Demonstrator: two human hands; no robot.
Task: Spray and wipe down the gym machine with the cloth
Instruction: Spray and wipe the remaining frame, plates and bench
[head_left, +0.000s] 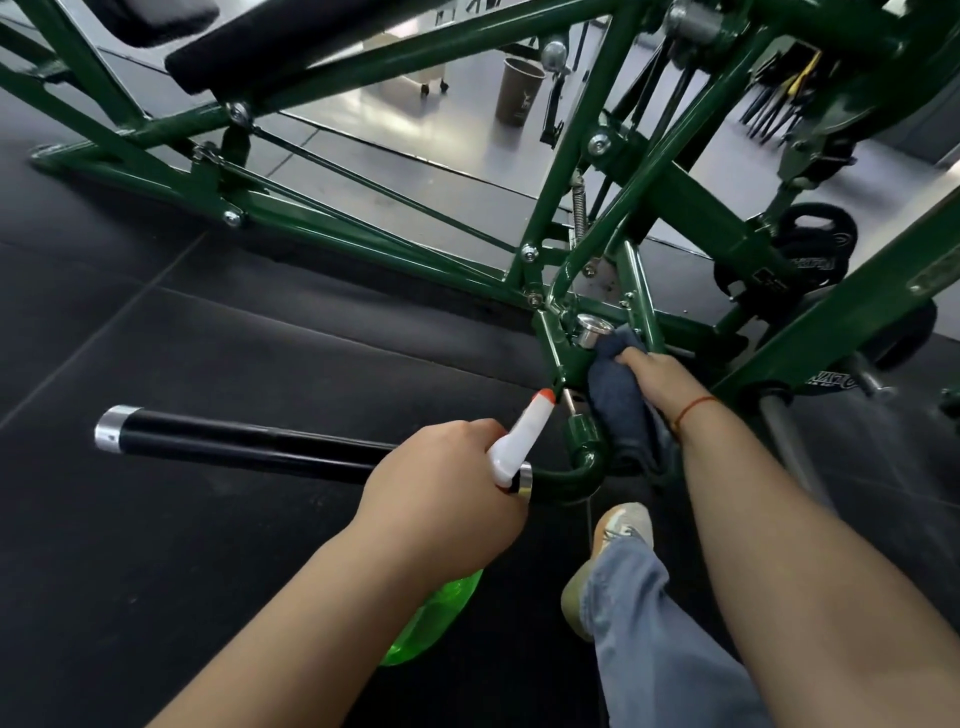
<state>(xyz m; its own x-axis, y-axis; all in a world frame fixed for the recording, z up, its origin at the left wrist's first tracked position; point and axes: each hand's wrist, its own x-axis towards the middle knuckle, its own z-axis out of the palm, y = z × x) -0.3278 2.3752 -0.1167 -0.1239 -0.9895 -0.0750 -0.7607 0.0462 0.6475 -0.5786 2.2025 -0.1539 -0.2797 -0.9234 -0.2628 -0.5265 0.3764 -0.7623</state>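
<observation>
Left hand (441, 483): wrapped round the green spray bottle (519, 441), nozzle aimed forward past its knuckles.
Right hand (660, 379): clenched on the blue cloth (615, 400), pressing it to the gym machine (691, 202) frame just ahead of its fingers.

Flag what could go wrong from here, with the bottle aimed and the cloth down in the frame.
1. The spray bottle in the left hand points toward the right hand; a squeeze may wet skin rather than the frame.
2. The right hand grips the cloth between green frame tubes beside a chrome knob; fingers could get pinched if parts shift.
3. Overspray may land on the floor mat by the shoe, possibly making it slippery.
</observation>
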